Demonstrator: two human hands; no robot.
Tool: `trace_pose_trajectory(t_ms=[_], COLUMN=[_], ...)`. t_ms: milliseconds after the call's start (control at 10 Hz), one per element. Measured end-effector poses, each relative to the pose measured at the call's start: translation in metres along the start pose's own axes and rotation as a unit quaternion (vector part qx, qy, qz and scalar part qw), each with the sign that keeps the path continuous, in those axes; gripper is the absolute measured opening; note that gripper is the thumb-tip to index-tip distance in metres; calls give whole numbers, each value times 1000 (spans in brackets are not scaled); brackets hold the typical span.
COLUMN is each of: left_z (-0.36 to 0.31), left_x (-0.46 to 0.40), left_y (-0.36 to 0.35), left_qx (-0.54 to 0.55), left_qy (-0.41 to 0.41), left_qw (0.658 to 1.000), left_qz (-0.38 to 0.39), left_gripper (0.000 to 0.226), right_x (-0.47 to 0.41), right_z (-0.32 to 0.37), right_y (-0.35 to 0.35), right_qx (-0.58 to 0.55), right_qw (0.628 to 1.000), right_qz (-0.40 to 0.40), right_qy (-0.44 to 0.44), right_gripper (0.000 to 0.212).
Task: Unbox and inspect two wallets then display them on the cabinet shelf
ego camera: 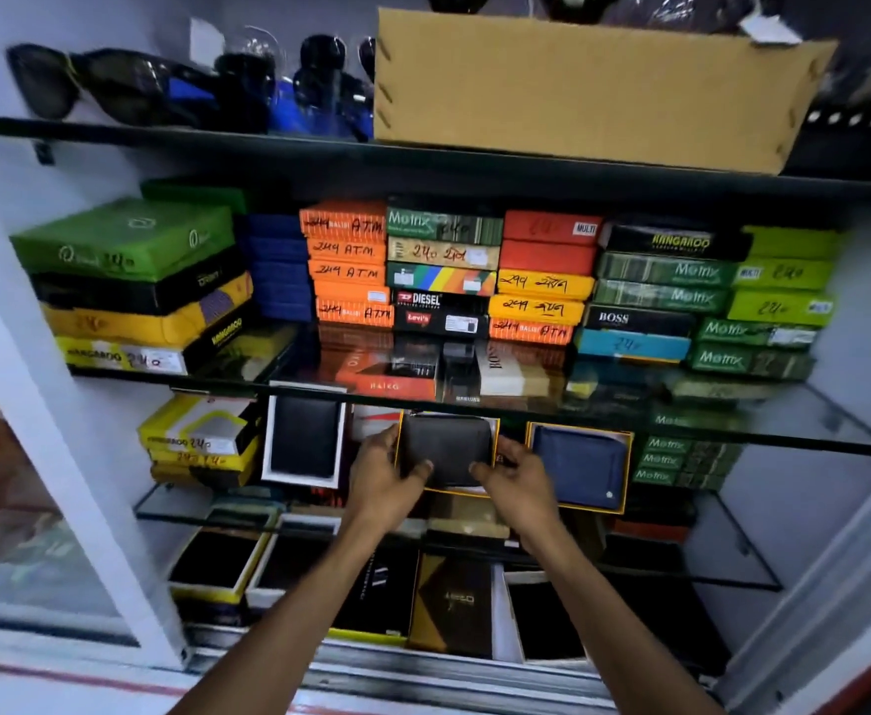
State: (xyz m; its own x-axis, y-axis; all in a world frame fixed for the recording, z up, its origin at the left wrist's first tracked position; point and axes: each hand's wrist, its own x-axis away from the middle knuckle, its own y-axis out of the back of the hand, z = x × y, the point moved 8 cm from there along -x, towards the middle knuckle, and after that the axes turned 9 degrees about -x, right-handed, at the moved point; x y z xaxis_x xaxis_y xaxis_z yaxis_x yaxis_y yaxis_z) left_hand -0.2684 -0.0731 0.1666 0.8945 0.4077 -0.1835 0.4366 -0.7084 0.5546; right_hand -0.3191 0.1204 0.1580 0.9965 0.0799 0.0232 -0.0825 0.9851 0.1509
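Nearest the camera, two bare forearms reach up into the open cabinet toward one landmark, the black wallet [447, 450] sitting in its yellow-edged open box [495, 446] on the lower glass shelf [706, 500]. The left hand [384, 474] clasps the wallet's left side, its thumb laid across the lower front and its fingers hidden behind the edge; the right hand [513, 474] pinches the wallet's lower right corner between thumb and curled fingers. Below the wallet, on the cabinet's bottom level, lie more open boxes, among them a brown and black box [454, 598]. Just right of the wallet stands a blue wallet [575, 467] in a matching yellow-rimmed box, tilted back for display. Just left of it a second black wallet [304, 436] stands in a white box, and beyond that, further left, sit stacked yellow Kangaroo boxes [196, 441]. Above the wallet, the middle glass shelf [784, 430] carries stacks of closed wallet boxes in orange, green, black and yellow, including a Diesel box [441, 300]. Higher still above it, on the top shelf, rest dark sunglasses [113, 87] and a large cardboard carton [593, 90].
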Motion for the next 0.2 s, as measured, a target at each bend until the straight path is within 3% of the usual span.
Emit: trace_pose_trajectory(t_ms=[200], left_z=[9], left_x=[1], left_y=[-8], left_qx=[-33], left_qy=[-11], left_qw=[999], left_qz=[14], left_gripper=[64], right_x=[4], right_z=[2], right_y=[1], right_qx=[17], right_qw=[999], right_qz=[22], right_qy=[28], right_gripper=[66])
